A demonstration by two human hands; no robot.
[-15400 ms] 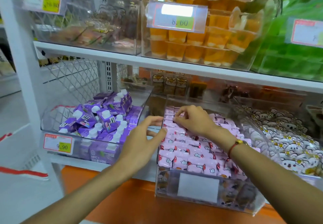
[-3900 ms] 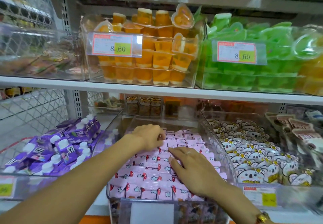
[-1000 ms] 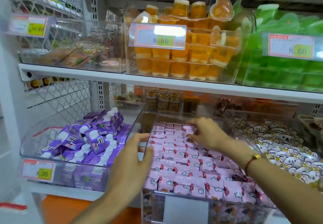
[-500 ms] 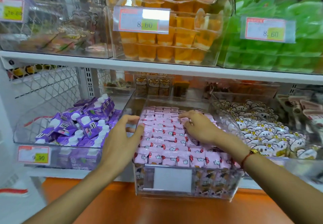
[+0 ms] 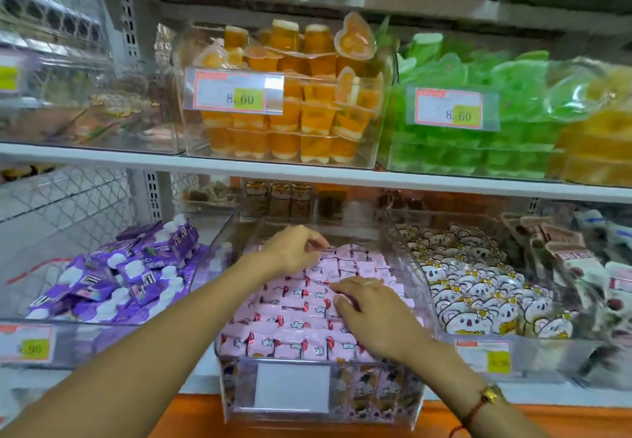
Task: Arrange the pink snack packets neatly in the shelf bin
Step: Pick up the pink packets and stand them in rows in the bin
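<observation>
Pink snack packets lie in rows inside the clear shelf bin, long axes across it, under both hands. Left hand, fingers curled, touches the far packets; right hand rests flat, fingers spread, on nearer ones.

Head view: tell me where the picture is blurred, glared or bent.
Head view: motion blur smears the whole frame, so the orange-bin price tag barely reads 8.60; glare whitens that tag and the clear bin walls; wide-angle bending curves the white shelf edge; sharpest are the pink packets and both hands, left and right.
</observation>
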